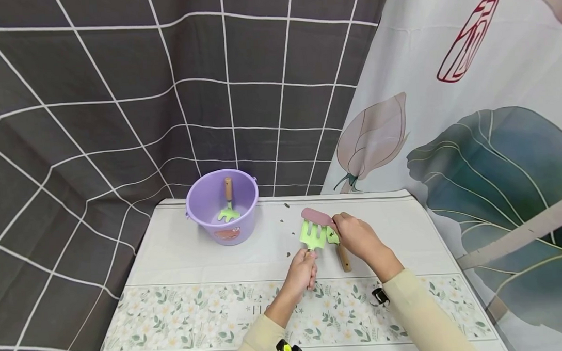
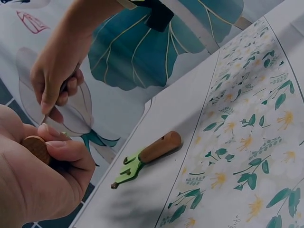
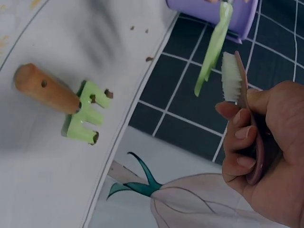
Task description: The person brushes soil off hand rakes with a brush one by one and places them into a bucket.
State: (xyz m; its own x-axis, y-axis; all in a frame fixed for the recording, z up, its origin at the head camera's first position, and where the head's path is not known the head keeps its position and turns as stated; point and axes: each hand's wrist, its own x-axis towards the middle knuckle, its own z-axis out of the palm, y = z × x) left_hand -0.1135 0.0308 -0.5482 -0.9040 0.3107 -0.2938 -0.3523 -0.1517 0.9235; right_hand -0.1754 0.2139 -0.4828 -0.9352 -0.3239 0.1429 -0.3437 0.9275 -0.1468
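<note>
My left hand (image 1: 303, 270) grips the wooden handle of a small green hand rake (image 1: 313, 240), its tines pointing away from me over the table. My right hand (image 1: 357, 238) holds a pink brush (image 1: 316, 216) with white bristles (image 3: 231, 78). In the right wrist view the bristles face the green rake head (image 3: 214, 52), close beside it. A second green hand rake (image 3: 88, 114) lies on the table below my right hand, with brown bits of dirt on its tines. Its wooden handle (image 2: 161, 146) points toward me.
At the back left of the table stands a purple bucket (image 1: 251, 223) with a third green rake (image 1: 228, 190) inside. Several brown crumbs (image 1: 288, 254) are scattered on the white tabletop (image 1: 275, 268). A dark gridded curtain (image 1: 255, 106) and a white printed one hang behind.
</note>
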